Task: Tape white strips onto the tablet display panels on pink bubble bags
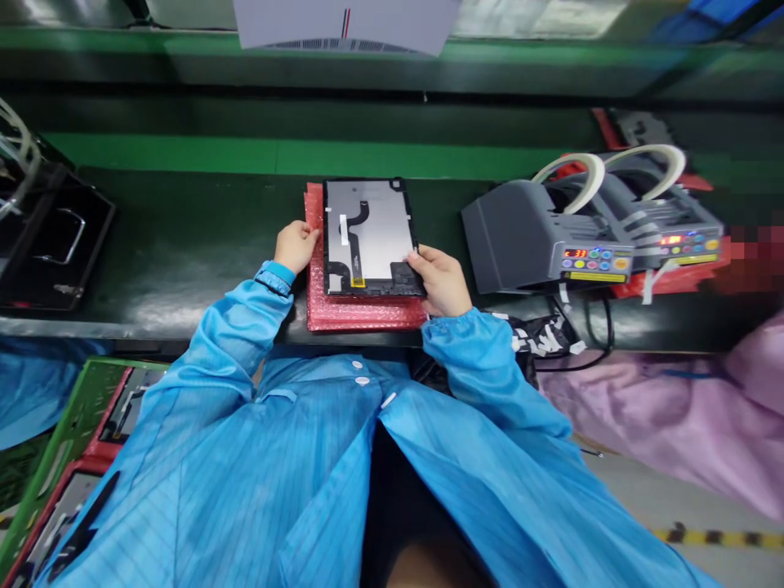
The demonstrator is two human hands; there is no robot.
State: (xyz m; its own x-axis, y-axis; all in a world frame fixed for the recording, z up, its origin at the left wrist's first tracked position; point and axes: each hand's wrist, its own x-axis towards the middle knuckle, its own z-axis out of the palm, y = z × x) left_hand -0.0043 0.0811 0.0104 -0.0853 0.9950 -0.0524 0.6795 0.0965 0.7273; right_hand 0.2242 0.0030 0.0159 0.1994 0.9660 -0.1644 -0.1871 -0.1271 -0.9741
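A black-framed display panel [367, 237] with a grey back and a black flex cable lies on a pink bubble-wrap sheet [355, 314] on the dark green bench. My left hand [295, 245] rests at the sheet's left edge, fingers curled against the panel's left side. At the panel's near right corner my right hand [442, 282] grips it, thumb on top. Both arms are in blue smock sleeves.
Two grey tape dispensers [551, 237] with lit buttons and white tape loops stand at the right, with cut tape pieces [542, 336] in front. A black tray [52, 237] sits at the left. Green crates with panels [73, 441] are below left. Someone in a pink smock [674, 408] is at the right.
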